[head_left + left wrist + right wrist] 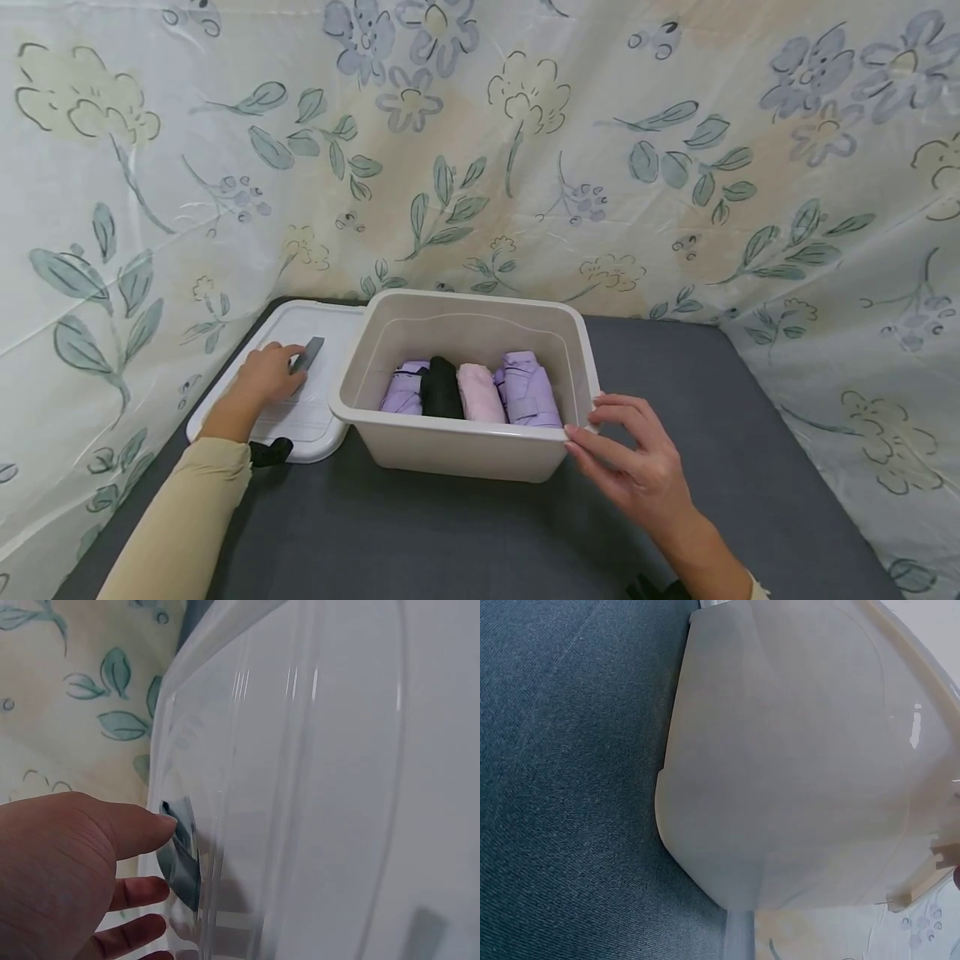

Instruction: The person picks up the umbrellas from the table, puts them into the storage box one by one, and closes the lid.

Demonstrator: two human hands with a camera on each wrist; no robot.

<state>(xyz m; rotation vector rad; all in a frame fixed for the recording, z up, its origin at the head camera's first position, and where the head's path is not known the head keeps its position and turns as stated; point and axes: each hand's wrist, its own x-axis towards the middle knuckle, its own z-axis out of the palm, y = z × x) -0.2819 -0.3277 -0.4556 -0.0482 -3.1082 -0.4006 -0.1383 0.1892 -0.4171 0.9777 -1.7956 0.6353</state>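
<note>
In the middle of the head view an open beige bin (457,446) stands on a dark grey table (450,542). Inside it, four rolled cloths lie side by side along the near wall: a lilac roll (403,392), a black roll (440,389), a pink roll (480,393) and a second lilac roll (528,390). To the left of the bin, touching its side, a white lid (300,417) lies flat on the table near the left edge of the frame. The left hand (268,375) rests on the lid with fingers relaxed, its thumb against the lid's grey latch (308,353); the left wrist view shows the thumb tip at the latch and the other fingers loosely spread below. The right hand (637,462), at the lower right, is spread wide, its fingertips touching the bin's near right corner and rim. A flowered curtain (480,150) hangs behind and to both sides.
</note>
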